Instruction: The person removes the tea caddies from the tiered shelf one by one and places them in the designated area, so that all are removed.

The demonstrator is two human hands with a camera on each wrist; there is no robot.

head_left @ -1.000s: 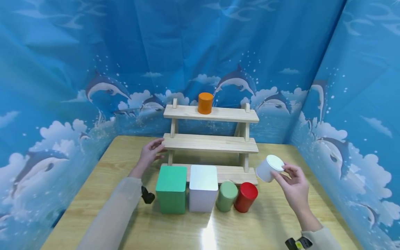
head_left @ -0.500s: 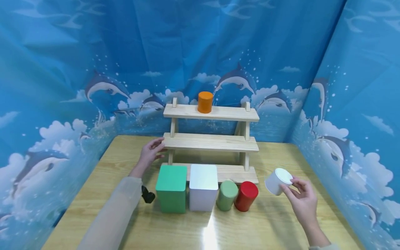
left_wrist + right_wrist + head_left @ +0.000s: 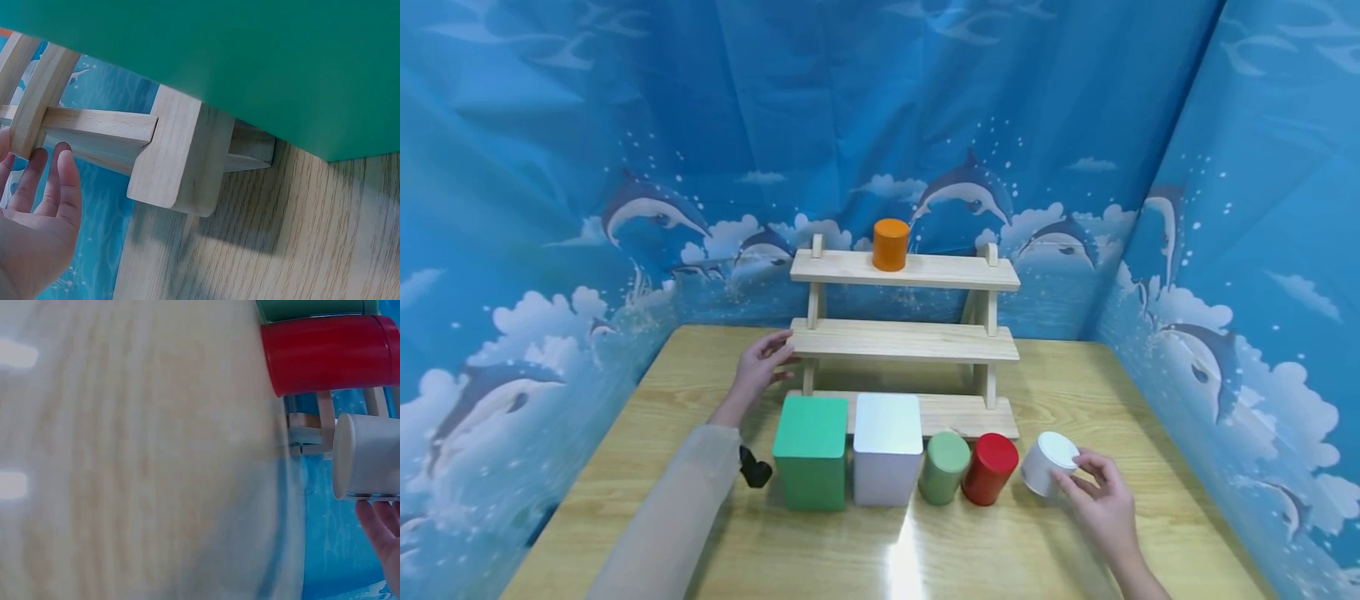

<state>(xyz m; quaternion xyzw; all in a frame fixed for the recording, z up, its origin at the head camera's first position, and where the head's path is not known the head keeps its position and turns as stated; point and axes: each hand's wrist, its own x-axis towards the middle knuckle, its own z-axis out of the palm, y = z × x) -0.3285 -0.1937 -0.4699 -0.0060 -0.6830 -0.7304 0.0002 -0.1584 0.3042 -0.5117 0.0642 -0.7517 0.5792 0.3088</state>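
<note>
My right hand (image 3: 1101,500) pinches a white cylinder (image 3: 1040,468) between thumb and fingertips, to the right of a red cylinder (image 3: 990,471). In the right wrist view the white cylinder (image 3: 375,457) looks raised off the table and slightly tilted. My left hand (image 3: 758,367) grips the left end of the middle board of a three-tier wooden shelf (image 3: 902,340). In the left wrist view, fingertips (image 3: 62,159) show at that board's end. An orange cylinder (image 3: 891,246) stands on the top board.
In front of the shelf stand a green block (image 3: 811,454), a white block (image 3: 888,454) and a pale green cylinder (image 3: 944,469), in a row with the red cylinder. A wooden table (image 3: 820,558) lies beneath, with blue dolphin curtains (image 3: 737,100) behind and beside it.
My right hand has first moved right and down with the white cylinder, then back left beside the red cylinder. The cylinder is more upright now. My left hand has stayed at the shelf.
</note>
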